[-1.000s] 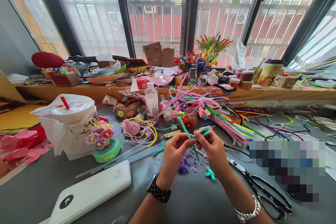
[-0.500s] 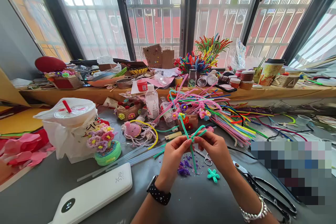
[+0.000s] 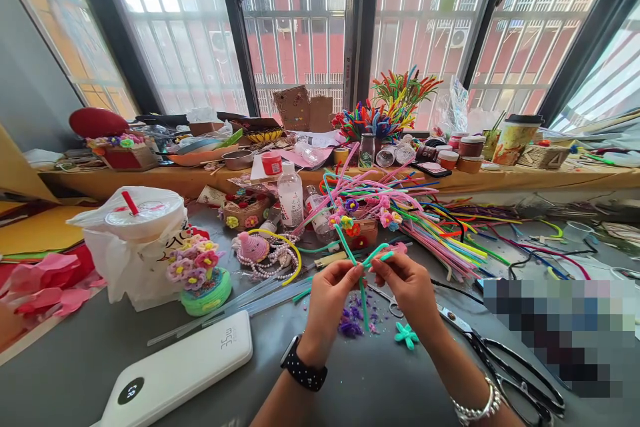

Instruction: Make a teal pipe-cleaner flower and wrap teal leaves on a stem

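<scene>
- Green pipe cleaner [image 3: 364, 303]: held above the counter [image 3: 370, 387], between left hand [image 3: 333, 287] and right hand [image 3: 407, 287]. Its strands cross: one end points up and left, one hangs down, a folded part reaches right. Whether it is one stem or two, I cannot tell.
- The left hand pinches the crossing between thumb and forefinger; if that pinch slackens, the strands could slide or spring apart.
- The right hand has its fingertips closed near the fold; too hard a tug could kink it.
- Further left, well apart from the hands: bagged cup [image 3: 135, 250], flower ornament [image 3: 206, 283], power bank [image 3: 185, 370].
- Below the hands lie purple scraps [image 3: 351, 325], whose fluff could cling to a lowered end.
- Small scissors [image 3: 395, 307], partly hidden by the right hand, and green flower [image 3: 407, 335], which the forearm could brush.
- Beyond, stem bundle [image 3: 443, 240]; rightmost, large scissors [image 3: 477, 340] beside the forearm, possibly limiting its swing.
</scene>
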Available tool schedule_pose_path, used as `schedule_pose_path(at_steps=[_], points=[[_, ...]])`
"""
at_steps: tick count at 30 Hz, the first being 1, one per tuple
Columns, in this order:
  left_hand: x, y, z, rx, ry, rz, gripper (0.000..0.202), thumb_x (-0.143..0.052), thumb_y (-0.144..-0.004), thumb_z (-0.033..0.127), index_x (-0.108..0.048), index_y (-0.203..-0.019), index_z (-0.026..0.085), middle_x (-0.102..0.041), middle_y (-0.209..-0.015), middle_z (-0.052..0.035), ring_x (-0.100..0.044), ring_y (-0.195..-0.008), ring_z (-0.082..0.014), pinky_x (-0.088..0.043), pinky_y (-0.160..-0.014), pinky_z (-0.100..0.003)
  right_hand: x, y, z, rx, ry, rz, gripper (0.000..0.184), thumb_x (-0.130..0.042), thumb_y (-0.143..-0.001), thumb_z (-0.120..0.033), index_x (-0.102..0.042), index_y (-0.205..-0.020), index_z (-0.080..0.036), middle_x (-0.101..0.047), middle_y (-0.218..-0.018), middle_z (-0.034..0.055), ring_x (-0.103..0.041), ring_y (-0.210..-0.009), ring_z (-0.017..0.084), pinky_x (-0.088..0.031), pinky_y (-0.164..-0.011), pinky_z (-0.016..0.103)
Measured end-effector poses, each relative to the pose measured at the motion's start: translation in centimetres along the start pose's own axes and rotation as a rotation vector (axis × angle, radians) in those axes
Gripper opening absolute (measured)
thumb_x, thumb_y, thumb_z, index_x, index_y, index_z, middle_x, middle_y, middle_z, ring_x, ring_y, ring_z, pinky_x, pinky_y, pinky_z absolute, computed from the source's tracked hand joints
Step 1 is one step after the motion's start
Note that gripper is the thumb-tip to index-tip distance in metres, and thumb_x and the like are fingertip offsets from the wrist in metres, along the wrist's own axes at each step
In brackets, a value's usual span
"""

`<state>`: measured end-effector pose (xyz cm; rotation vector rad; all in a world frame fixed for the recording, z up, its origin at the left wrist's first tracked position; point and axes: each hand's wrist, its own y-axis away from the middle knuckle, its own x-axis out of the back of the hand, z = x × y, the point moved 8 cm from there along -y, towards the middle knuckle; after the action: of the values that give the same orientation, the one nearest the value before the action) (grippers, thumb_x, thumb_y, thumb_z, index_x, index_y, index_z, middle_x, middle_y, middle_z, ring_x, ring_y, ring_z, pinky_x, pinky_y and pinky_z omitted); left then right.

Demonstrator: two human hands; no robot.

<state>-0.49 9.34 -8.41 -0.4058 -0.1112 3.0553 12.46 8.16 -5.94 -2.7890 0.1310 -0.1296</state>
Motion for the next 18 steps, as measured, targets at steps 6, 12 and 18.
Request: schedule_pose_path(at_steps=[6,12,18], points=[[-0.2,-0.1,-0.1,0.076,-0.015,-0.069,0.019,-0.069,-0.059,0.030,-0.067,-0.067,0.013,-0.063,-0.063,-0.0009,-0.055,-0.061,-0.0129,-0.045,-0.063,-0.025,-0.2,-0.4,0.8,-0.059,-0.151,-0.069,0.020,-0.063,-0.068,-0.035,-0.062,-0.076,-0.017,-0.056,-0.058,-0.0021,-0.050,-0.050,0.010,-0.042,-0.049,0.023],[-0.8,0.0,0.3,0.037,0.031,-0.142,0.018,-0.067,-0.063,0.025,-0.068,-0.075,0.012,-0.062,-0.064,-0.0009,-0.053,-0.060,-0.0104,-0.044,-0.061,-0.022,-0.1,-0.4,0.8,-0.077,-0.213,-0.046,0.017,-0.064,-0.067,-0.033,-0.059,-0.069,-0.016,-0.059,-0.059,-0.0011,-0.051,-0.048,0.010,-0.042,-0.047,0.023],[0.0,-0.2,-0.2,0.046,0.154,0.001,0.015,-0.071,-0.057,0.025,-0.067,-0.063,0.013,-0.060,-0.053,0.0012,-0.052,-0.052,-0.0090,-0.045,-0.058,-0.022,-0.5,0.2,2.5,-0.237,-0.338,0.014,0.021,-0.069,-0.062,-0.033,-0.060,-0.067,-0.015,-0.062,-0.057,-0.0004,-0.056,-0.050,0.010,-0.046,-0.052,0.023]])
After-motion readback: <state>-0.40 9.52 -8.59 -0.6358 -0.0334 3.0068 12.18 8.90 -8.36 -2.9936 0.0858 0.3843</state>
